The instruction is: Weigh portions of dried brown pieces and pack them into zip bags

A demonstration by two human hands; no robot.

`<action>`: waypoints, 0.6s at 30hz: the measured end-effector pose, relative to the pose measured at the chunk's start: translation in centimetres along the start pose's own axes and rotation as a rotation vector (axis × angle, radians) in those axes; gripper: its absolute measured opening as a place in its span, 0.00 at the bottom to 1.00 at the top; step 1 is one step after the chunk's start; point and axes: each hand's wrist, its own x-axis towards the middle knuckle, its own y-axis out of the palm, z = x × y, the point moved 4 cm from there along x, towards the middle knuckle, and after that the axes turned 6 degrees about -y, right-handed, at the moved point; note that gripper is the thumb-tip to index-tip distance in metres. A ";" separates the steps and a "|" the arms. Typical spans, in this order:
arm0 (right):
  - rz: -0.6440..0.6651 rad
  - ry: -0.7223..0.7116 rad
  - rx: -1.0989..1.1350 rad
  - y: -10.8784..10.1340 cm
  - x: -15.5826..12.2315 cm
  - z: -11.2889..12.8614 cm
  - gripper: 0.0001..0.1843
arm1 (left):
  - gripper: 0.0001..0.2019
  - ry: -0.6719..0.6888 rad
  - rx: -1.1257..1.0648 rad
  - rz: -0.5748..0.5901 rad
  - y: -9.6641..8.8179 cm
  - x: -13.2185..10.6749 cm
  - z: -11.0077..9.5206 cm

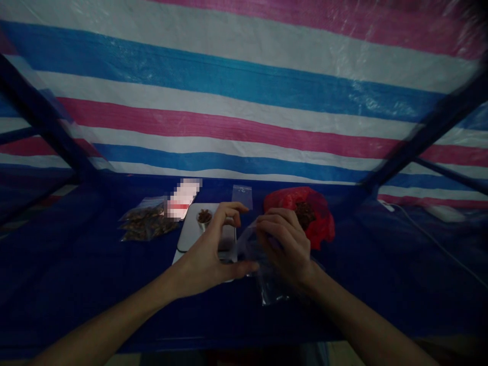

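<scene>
Both my hands hold a small clear plastic bag point(267, 284) above the dark blue table point(95, 284). My left hand point(213, 249) pinches the bag's left edge between thumb and fingers. My right hand point(284, 244) is curled around the bag's top from the right. Behind my left hand lies a grey flat scale point(186, 234) with a small cup of brown pieces point(204, 217) on it. A red plastic bag point(305, 211) with brown pieces inside sits just beyond my right hand.
Clear packets of brown pieces point(147, 223) lie at the left of the scale. An empty clear zip bag point(242, 196) and a white packet point(183, 199) rest at the back. A white cable point(430, 239) runs along the right. A striped tarp point(244, 101) hangs behind.
</scene>
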 end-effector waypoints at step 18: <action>0.286 -0.156 0.185 1.8 -0.2 2.2 0.11 | 0.26 0.341 0.573 -0.066 -0.1 0.1 -0.3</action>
